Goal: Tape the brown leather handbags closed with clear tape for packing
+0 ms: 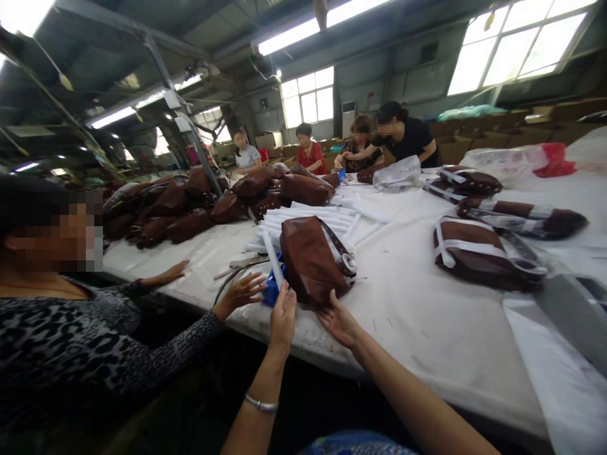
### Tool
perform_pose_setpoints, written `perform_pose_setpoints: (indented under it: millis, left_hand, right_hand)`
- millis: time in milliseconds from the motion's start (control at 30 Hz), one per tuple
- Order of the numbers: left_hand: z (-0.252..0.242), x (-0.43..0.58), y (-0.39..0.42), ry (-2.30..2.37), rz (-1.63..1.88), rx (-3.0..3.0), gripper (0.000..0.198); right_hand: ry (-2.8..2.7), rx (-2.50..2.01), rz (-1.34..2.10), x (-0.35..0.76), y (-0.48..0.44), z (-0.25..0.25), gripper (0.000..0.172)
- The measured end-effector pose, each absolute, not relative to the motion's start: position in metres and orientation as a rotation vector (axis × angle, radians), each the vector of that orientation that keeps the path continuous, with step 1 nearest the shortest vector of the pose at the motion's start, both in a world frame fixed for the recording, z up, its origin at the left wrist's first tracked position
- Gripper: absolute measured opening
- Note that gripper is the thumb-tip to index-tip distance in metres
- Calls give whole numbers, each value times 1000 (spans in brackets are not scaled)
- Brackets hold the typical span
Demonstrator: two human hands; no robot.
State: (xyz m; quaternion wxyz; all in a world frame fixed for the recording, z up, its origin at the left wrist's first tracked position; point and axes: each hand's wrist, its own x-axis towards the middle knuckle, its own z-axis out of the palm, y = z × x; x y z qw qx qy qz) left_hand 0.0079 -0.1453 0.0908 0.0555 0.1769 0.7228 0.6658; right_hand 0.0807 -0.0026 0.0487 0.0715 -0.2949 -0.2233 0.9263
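Note:
A brown handbag [310,259] with a strap and a metal ring stands near the table's front edge. My right hand [341,321] is at its lower front edge, thumb against the side and fingers beneath. My left hand [283,319] is closed round the lower end of a slim white roll [272,254], which tilts up along the bag's left side. Just left of that hand sits a blue object [271,292], partly hidden. Behind the bag lies a pile of similar white rolls [308,218].
A co-worker's hand [241,294] reaches in close on my left. Brown bags [190,208] are heaped at the back left. More bags with white wrapping [478,253] lie at right, near a grey panel [573,316]. Several people work across the white table [417,322].

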Motion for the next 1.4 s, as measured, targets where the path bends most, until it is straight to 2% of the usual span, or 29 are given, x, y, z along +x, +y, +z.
perform_pose_setpoints:
  millis: [133,333,533,600,700,867,933,1000,1100,1200,1267,1400]
  left_hand:
    - [89,9,-142,2287,1872,676,53]
    - [102,-26,-158,2776,1568,695,42]
    - [115,-64,-145,3071,985,782,47]
    - [114,-70,-137,3103,825,786,52]
    - [109,-75,-128,3110,630,774,61]
    - [113,-87,-127,3102,461,688,67]
    - [123,-86,-131,3133,498,631,71]
    - [135,-75,-134,3181,700,586,78]
    - [148,-31,-131,3028,1252,734,86]
    - [144,38,-117,2391,1678,992,82]
    - [137,84,-103,2064,1660,1029,80]
    - [134,143,-82,1704,1532,1065,75]
  right_hand:
    - [-638,-927,2673,56,-6,46,43]
    - [-602,-1039,2498,74,26,59,15]
    - [-660,-1087,2364,189,91,81,14]
    - [-873,-1176,2294,237,112,77,19]
    - [-1323,-1335,2014,295,135,61,44]
    - [-1765,-1393,1114,335,137,50,64]
    - [-1823,-1307,772,337,123,58,64]
    - [-1840,-1204,668,334,105,71,58]
    - [-1903,-1070,873,322,74,86,46]
    - [-2003,-824,1092,302,50,91,36]
    - [-2028,-655,1172,289,38,92,37]
    - [-1983,-457,1371,278,26,95,53]
